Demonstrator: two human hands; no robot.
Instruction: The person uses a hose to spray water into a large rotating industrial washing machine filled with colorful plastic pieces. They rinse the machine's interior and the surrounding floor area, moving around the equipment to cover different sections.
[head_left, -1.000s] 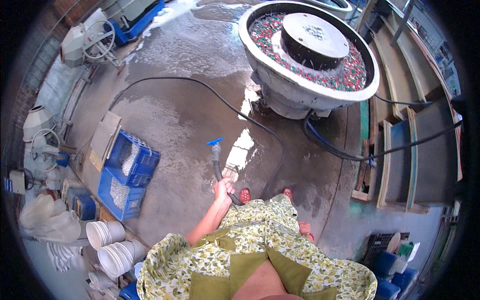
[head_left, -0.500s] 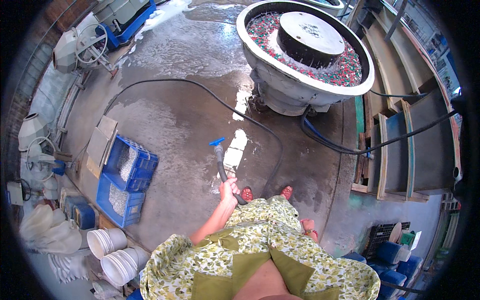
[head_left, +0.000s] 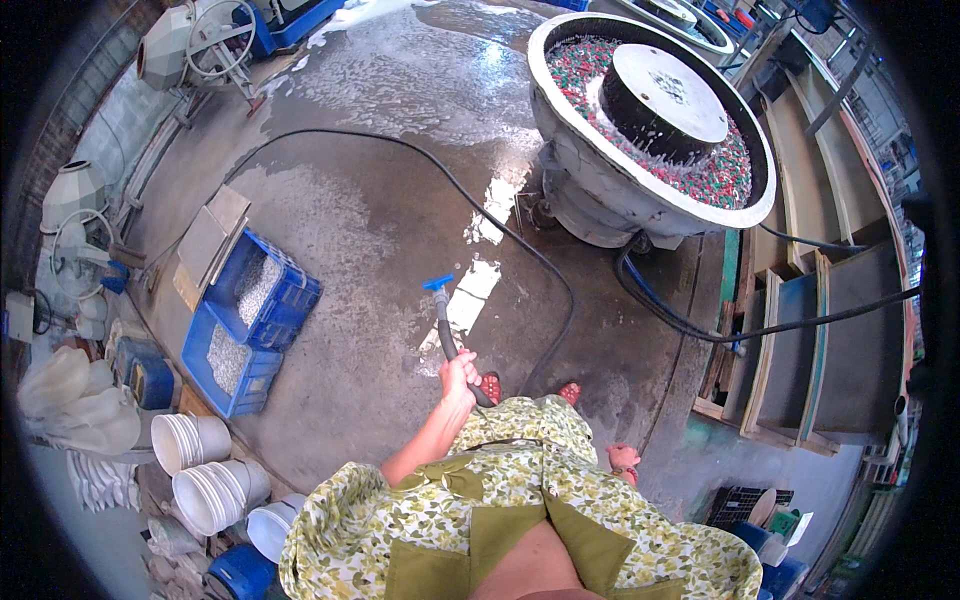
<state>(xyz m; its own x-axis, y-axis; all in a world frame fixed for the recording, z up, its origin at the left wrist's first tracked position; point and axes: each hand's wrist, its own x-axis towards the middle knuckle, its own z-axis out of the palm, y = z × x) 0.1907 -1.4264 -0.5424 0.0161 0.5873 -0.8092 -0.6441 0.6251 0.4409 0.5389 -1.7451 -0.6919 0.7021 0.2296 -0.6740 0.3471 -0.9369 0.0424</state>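
Observation:
My left hand [head_left: 460, 374] is closed round a dark rubber hose [head_left: 446, 338] in front of my body. The hose's free end points away from me and carries a grey fitting with a blue-handled valve [head_left: 438, 284]. Past my fingers, the hose drops toward my feet, and its long black run [head_left: 425, 150] loops over the wet floor. No water is seen leaving the valve. My right hand [head_left: 622, 457] hangs low at my right side, with a bracelet at the wrist. Its fingers look loosely apart and nothing shows in them.
At the far right stands a big round white tub [head_left: 650, 205] of red, green and white pieces round a capped centre. Blue crates [head_left: 262, 375] of pale pieces sit at left, near white buckets [head_left: 215, 497]. Wooden-framed panels [head_left: 850, 350] line the right, with a black cable across them.
My view has turned slightly left, so the tub sits farther right and more white buckets show at lower left. My left hand keeps its hold on the hose; the right still hangs.

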